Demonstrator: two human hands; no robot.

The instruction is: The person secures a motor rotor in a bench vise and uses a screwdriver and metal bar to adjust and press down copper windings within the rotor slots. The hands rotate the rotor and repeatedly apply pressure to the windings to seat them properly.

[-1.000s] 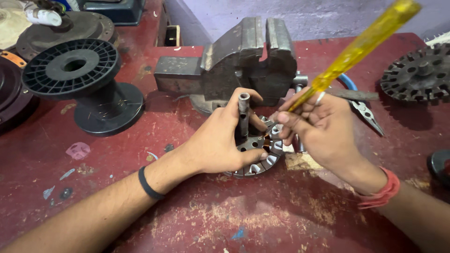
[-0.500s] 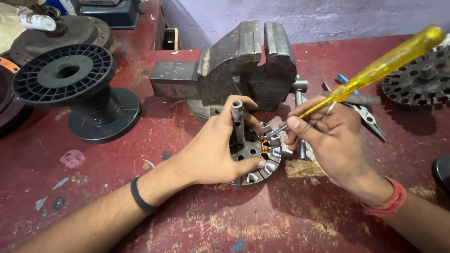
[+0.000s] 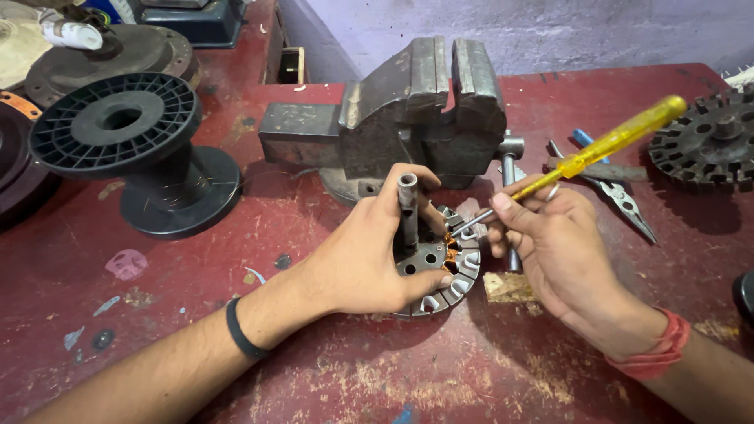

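The left hand point(image 3: 369, 255) is closed around a round slotted motor stator point(image 3: 440, 267) that lies flat on the red table point(image 3: 330, 377), thumb on its near rim and fingers curled over the top beside the steel shaft point(image 3: 408, 208) that stands upright from its middle. The right hand point(image 3: 561, 251) is closed on a yellow-handled screwdriver point(image 3: 605, 145), fingers pinching the metal shank near the handle, and the blade tip points down and left into a slot on the stator's far right side, where a bit of copper winding point(image 3: 452, 245) shows.

By my reading, the step in hand is prying or pushing the copper wire in that slot while the other hand steadies the core. The next move calls for a firm hold on the stator and small, controlled pressure at the tip so it does not slip toward the left fingers.

Just behind stands a grey bench vise point(image 3: 416, 110); to the left a black plastic spool point(image 3: 126, 149); to the right pliers point(image 3: 620, 196) and another dark slotted rotor point(image 3: 707, 141).

Against the frame half a second earlier, the screwdriver handle lies lower and flatter, its tip sits deeper in toward the slot, and the left hand has kept its grip.
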